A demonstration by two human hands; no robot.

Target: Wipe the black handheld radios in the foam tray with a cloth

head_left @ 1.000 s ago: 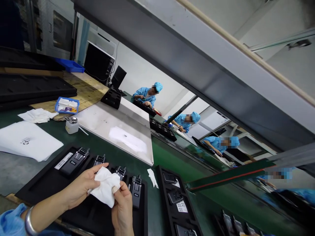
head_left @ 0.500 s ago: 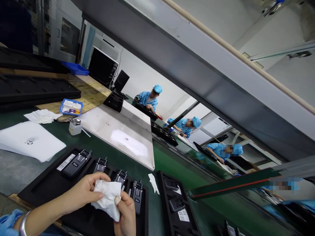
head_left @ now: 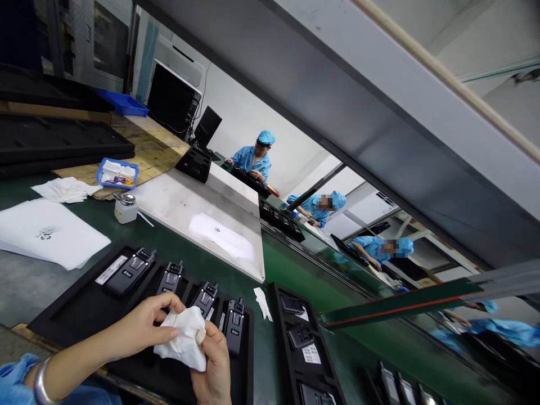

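Observation:
A crumpled white tissue (head_left: 182, 337) is pinched between my two hands. My left hand (head_left: 154, 324) grips its left side, thumb and fingers closed on the edge. On the right side my right hand (head_left: 213, 360) holds it too, with a pale cover on one fingertip. Whether anything is wrapped inside the tissue cannot be seen. Beneath my hands lies a black foam tray (head_left: 80, 301). Several black handheld radios rest in its slots, among them a left one (head_left: 129, 274) beside a white label strip and a right one (head_left: 234, 327). My hands partly cover the middle radios.
A dispenser bottle (head_left: 125, 209), white paper sheets (head_left: 80, 239) and a blue box (head_left: 117, 173) of small items stand at the left. A second black tray (head_left: 291, 360) lies right. Beyond the white board (head_left: 169, 194), several co-workers in blue sit along the line. A shelf beam (head_left: 337, 84) slants overhead.
The view has shifted slightly. Both hands still hold the tissue, which has been bunched and turned a little between the fingers. A far co-worker's hand has moved outward.

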